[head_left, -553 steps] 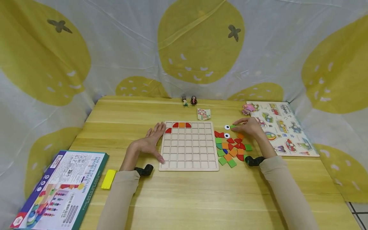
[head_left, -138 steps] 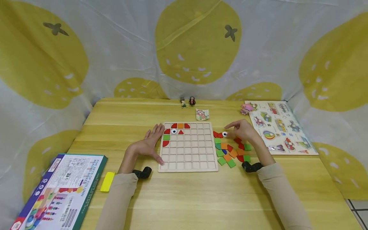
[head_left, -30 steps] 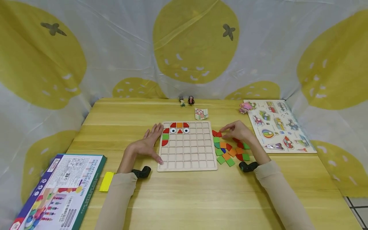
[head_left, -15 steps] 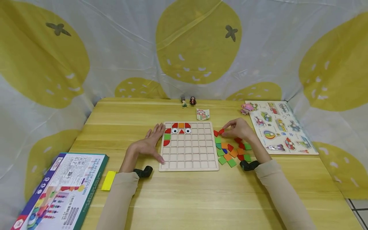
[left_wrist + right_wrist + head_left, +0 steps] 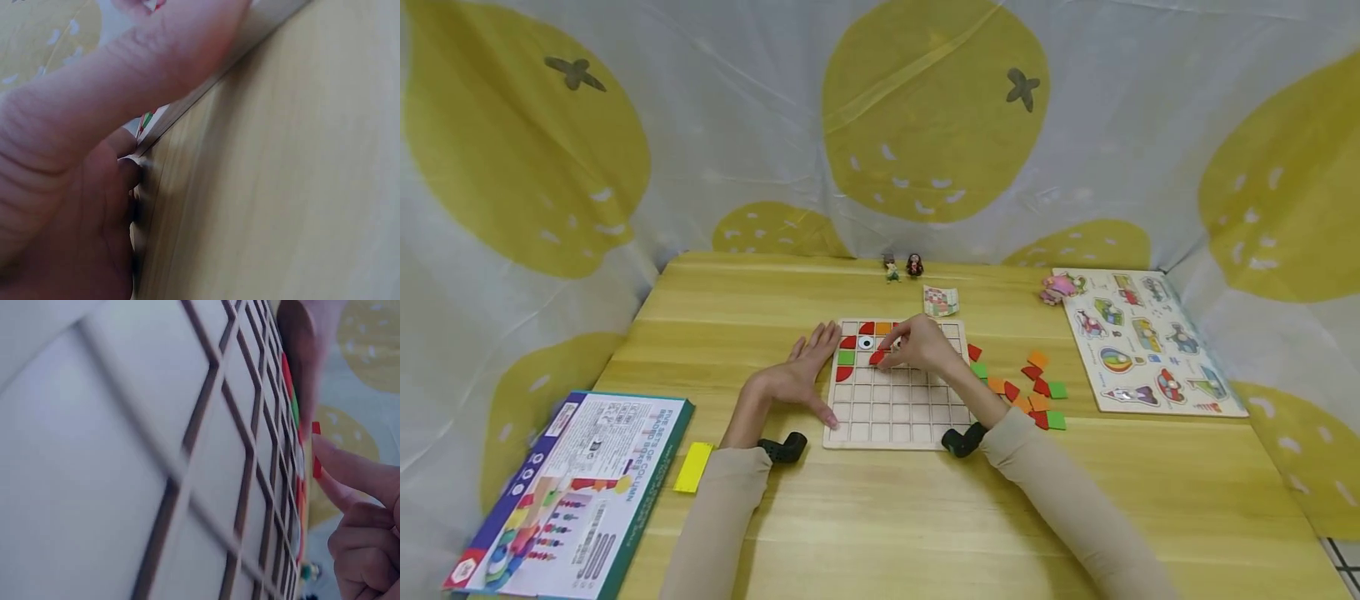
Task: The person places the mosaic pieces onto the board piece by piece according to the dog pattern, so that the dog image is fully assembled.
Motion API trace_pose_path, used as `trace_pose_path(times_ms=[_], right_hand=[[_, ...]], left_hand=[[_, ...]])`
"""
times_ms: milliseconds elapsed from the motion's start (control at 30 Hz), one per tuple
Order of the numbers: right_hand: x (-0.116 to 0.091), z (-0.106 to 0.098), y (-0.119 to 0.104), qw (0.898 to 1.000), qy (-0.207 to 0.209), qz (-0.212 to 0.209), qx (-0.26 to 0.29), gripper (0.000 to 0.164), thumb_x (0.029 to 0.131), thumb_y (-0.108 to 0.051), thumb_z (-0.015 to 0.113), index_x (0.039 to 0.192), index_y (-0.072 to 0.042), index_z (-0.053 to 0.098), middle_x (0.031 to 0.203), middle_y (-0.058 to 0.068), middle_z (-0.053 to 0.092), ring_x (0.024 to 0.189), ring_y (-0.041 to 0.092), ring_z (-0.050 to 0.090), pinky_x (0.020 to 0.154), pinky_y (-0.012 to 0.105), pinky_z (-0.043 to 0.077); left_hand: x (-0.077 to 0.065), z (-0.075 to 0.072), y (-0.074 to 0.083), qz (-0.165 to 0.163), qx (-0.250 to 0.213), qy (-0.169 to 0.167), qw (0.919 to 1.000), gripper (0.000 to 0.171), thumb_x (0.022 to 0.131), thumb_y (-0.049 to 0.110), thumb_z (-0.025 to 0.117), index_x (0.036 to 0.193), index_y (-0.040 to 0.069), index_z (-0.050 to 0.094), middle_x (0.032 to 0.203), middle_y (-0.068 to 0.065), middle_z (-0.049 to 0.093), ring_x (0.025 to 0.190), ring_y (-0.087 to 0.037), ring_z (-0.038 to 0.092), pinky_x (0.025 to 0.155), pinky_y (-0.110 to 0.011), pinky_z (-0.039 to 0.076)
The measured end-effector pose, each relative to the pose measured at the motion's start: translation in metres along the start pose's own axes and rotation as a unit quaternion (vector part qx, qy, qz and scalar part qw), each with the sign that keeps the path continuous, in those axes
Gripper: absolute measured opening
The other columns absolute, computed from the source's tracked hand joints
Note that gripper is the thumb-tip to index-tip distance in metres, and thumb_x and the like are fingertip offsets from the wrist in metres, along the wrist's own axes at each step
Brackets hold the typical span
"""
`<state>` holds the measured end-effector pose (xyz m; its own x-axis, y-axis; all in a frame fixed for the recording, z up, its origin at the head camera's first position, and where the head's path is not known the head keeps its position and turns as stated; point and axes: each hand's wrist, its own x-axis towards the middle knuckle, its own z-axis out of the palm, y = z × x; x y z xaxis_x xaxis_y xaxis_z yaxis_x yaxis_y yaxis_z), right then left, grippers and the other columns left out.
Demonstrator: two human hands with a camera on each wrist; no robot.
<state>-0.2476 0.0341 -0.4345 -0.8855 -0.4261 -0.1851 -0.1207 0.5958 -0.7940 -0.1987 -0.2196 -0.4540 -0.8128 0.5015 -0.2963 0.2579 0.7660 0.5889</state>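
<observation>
A wooden grid board (image 5: 891,415) lies on the table, with red, orange and green tiles and a white eye disc (image 5: 866,342) in its upper left cells. My left hand (image 5: 793,379) rests along the board's left edge, thumb and fingers spread; in the left wrist view its thumb (image 5: 144,69) lies at the board's side. Over the upper part of the board, my right hand (image 5: 927,346) pinches a red quarter-circle tile (image 5: 877,357) between thumb and forefinger. The right wrist view shows that tile (image 5: 317,467) edge-on, above the grid. The right hand partly covers a second eye disc (image 5: 898,343).
Loose red, orange and green tiles (image 5: 1037,402) lie right of the board. Behind it are a small pattern card (image 5: 941,301) and two figurines (image 5: 913,265). A picture puzzle board (image 5: 1150,346) with a pink toy (image 5: 1060,288) stands right; a box (image 5: 580,492) and yellow piece (image 5: 693,467) lie left.
Half a second ago my right hand held the red tile at the pile; now it has carried it left over the board. Earlier, tiles and eye discs were added. The left hand stays put.
</observation>
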Motion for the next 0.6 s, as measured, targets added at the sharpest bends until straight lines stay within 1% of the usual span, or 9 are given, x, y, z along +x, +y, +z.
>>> trace_pose_path(times_ms=[67,133,167,233,333,400,500,600], right_hand=[[0.006,0.01,-0.005,1.0,0.01,0.004,-0.017,0.022,0.068,-0.022,0.088,0.085,-0.011,0.078,0.071,0.002,0.06,0.057,0.013,0.039,0.05,0.023,0.031],[0.01,0.016,-0.006,0.999,0.02,0.012,-0.03,0.022,0.067,-0.022,0.089,0.084,-0.012,0.078,0.075,0.002,0.063,0.061,0.013,0.042,0.051,0.023,0.032],[0.011,0.017,-0.006,0.999,0.022,0.015,-0.032,0.022,0.067,-0.021,0.089,0.083,-0.012,0.078,0.073,0.005,0.062,0.062,0.013,0.042,0.051,0.023,0.032],[0.012,0.019,-0.006,0.999,0.016,0.015,-0.026,0.022,0.067,-0.021,0.089,0.084,-0.012,0.078,0.07,0.005,0.06,0.06,0.014,0.041,0.05,0.024,0.031],[0.013,0.019,-0.005,1.0,0.005,0.0,-0.012,0.022,0.068,-0.02,0.088,0.087,-0.012,0.079,0.074,0.003,0.063,0.056,0.013,0.038,0.049,0.023,0.029],[0.014,0.019,-0.004,1.0,0.001,-0.016,-0.014,0.021,0.07,-0.019,0.087,0.088,-0.012,0.079,0.077,0.002,0.066,0.055,0.012,0.037,0.049,0.023,0.029],[0.015,0.018,-0.006,0.999,-0.002,-0.025,-0.033,0.02,0.071,-0.019,0.086,0.088,-0.012,0.079,0.07,0.001,0.064,0.055,0.011,0.039,0.048,0.022,0.03],[0.017,0.018,-0.007,0.999,-0.006,-0.025,-0.048,0.018,0.07,-0.019,0.086,0.086,-0.014,0.079,0.059,0.001,0.055,0.054,0.011,0.039,0.048,0.022,0.029]], left_hand=[[0.0,0.0,0.0,0.001,0.002,0.002,1.0,0.149,0.052,0.052,0.09,0.155,0.009,-0.009,0.162,-0.01,-0.02,0.149,-0.03,-0.02,0.122,-0.055,-0.009],[0.0,0.0,0.0,0.001,0.001,0.001,1.0,0.149,0.052,0.052,0.09,0.155,0.009,-0.009,0.162,-0.01,-0.02,0.15,-0.03,-0.02,0.122,-0.055,-0.009],[0.0,0.0,0.001,0.001,0.001,0.0,1.0,0.149,0.052,0.052,0.09,0.155,0.009,-0.009,0.162,-0.01,-0.02,0.15,-0.03,-0.02,0.122,-0.055,-0.009],[0.0,0.0,0.001,0.0,-0.001,-0.002,1.0,0.149,0.052,0.052,0.09,0.155,0.009,-0.01,0.162,-0.011,-0.02,0.149,-0.03,-0.021,0.121,-0.055,-0.009],[-0.001,0.0,0.0,-0.002,-0.003,-0.003,1.0,0.15,0.052,0.051,0.091,0.154,0.008,-0.01,0.161,-0.012,-0.02,0.149,-0.031,-0.021,0.121,-0.056,-0.009],[-0.001,0.0,0.0,-0.001,-0.004,-0.002,1.0,0.15,0.052,0.051,0.091,0.154,0.008,-0.01,0.161,-0.012,-0.02,0.149,-0.031,-0.021,0.121,-0.056,-0.009],[-0.001,-0.001,0.0,0.0,-0.003,-0.003,1.0,0.15,0.052,0.051,0.091,0.154,0.008,-0.01,0.162,-0.012,-0.021,0.149,-0.03,-0.021,0.121,-0.055,-0.01],[-0.001,-0.001,0.001,0.0,-0.003,-0.002,1.0,0.149,0.052,0.051,0.09,0.154,0.008,-0.01,0.162,-0.012,-0.021,0.149,-0.03,-0.021,0.122,-0.054,-0.01]])
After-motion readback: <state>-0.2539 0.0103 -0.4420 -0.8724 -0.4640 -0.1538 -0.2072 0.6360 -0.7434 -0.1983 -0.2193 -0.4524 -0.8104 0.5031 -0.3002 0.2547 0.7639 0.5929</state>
